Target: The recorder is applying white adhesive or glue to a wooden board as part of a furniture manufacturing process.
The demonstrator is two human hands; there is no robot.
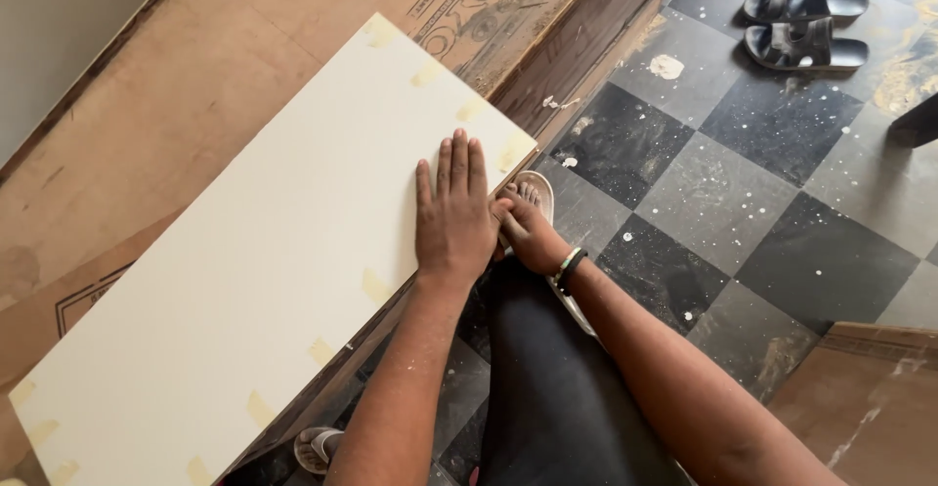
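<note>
cream laminate sheet (244, 271) on a plywood bench (186, 76), both hands at its near edge.

the left hand (452, 217) lies flat on the sheet near its right corner, fingers straight and close together, palm pressing down. the right hand (528, 232) sits just beside it at the sheet's edge, fingers curled under the rim; whether it pinches the edge cannot be told. strips of tan tape (376, 286) dot the sheet's borders. below, a foot in a pale sandal (535, 191) rests on the black and grey checkered floor (723, 203), and a pair of dark sandals (806, 22) lies well apart.
</note>
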